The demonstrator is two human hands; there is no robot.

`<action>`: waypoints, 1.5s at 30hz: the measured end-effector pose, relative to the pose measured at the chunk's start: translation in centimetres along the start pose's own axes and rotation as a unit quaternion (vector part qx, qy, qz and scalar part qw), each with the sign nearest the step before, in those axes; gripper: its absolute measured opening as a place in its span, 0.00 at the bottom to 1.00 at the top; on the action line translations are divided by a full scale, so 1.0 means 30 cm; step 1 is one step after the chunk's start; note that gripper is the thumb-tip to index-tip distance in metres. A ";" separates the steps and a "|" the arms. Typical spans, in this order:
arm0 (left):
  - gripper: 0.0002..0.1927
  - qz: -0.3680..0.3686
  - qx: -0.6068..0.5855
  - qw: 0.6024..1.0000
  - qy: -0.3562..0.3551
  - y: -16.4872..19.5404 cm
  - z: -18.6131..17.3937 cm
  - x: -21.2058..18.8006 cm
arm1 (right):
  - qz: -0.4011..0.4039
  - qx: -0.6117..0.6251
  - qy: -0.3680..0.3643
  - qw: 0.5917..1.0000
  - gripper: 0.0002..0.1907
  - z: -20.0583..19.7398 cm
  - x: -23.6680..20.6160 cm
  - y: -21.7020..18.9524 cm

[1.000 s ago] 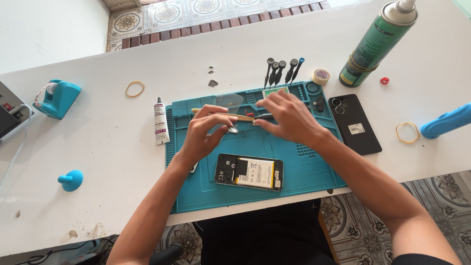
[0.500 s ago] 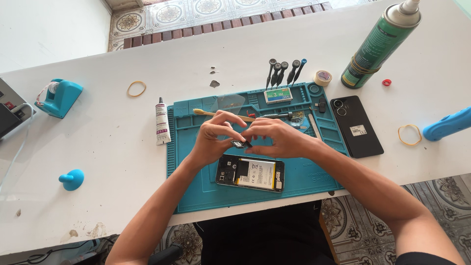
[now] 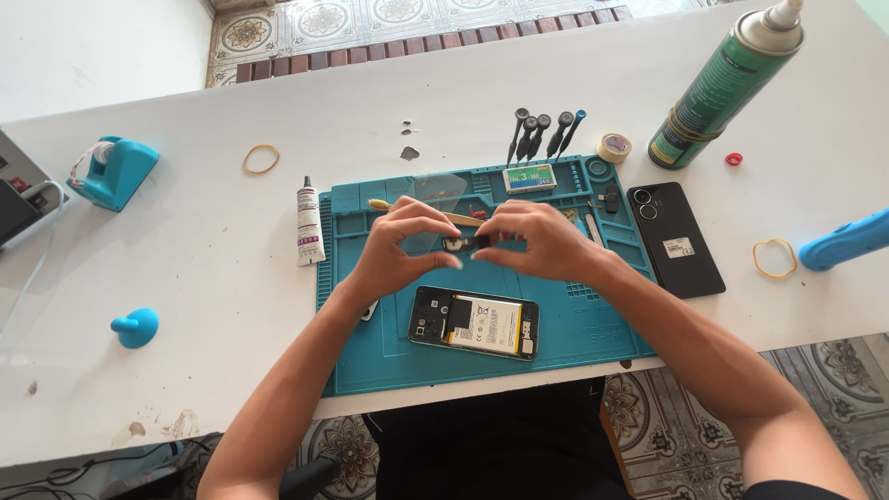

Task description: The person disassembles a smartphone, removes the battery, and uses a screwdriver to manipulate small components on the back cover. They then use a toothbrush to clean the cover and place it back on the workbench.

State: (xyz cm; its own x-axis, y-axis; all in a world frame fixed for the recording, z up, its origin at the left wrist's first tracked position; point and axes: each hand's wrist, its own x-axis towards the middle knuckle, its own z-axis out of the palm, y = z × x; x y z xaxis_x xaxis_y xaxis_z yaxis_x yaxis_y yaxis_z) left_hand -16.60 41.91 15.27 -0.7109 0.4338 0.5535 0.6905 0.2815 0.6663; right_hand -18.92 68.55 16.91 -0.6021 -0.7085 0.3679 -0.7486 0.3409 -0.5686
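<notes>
Both hands were up over the far half of the blue mat (image 3: 574, 333). The left hand (image 3: 394, 250) and the right hand (image 3: 542, 243) pinched one small dark part (image 3: 460, 243) between their fingertips, one hand at each end. The part looked thin and light. It would likely bend or snap if squeezed hard, so its edges seemed the best place to hold it.

Just under the hands, near the front edge of the mat, lay the open phone (image 3: 474, 322). Its back was off, and its battery and small parts showed inside.

The mat had little trays along its far edge. One held a small flat box (image 3: 530, 178). What sat in the others was too small to tell.

Past the far edge of the mat lay some screwdrivers (image 3: 542, 135) and a roll of tape (image 3: 613, 146). A black phone cover (image 3: 674, 239) lay off the mat's right edge, and a glue tube (image 3: 308, 222) off its left edge. A tall green spray can (image 3: 722, 88) stood at the table's far right corner.
</notes>
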 end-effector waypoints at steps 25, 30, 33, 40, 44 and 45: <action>0.15 -0.029 0.201 0.979 0.006 -0.011 -0.028 -0.003 | 0.038 -0.075 0.044 0.995 0.17 -0.007 0.001 -0.016; 0.16 -0.039 0.210 0.977 -0.008 -0.010 -0.031 -0.002 | 0.037 -0.085 0.041 0.995 0.18 -0.003 -0.003 -0.011; 0.15 -0.045 0.234 0.971 -0.035 -0.011 -0.043 -0.007 | 0.037 -0.111 0.036 0.992 0.18 0.003 -0.006 -0.005; 0.08 -0.060 0.239 0.968 -0.041 -0.020 -0.034 -0.009 | 0.039 -0.146 0.015 0.988 0.18 0.039 -0.011 0.005; 0.08 -0.060 0.240 0.968 -0.041 -0.019 -0.029 -0.010 | -0.002 -0.142 0.023 0.990 0.18 0.054 -0.016 0.008; 0.08 -0.063 0.241 0.968 -0.043 -0.018 -0.029 -0.010 | 0.003 -0.139 0.022 0.990 0.18 0.055 -0.019 0.008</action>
State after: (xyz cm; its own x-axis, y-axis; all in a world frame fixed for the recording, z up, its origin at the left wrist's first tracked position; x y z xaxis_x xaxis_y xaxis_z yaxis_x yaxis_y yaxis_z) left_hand -16.87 40.89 15.17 -0.7938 0.4346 0.4254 0.5963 0.6935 0.4043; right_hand -18.29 68.01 15.36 -0.6142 -0.6801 0.4002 -0.7884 0.5062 -0.3497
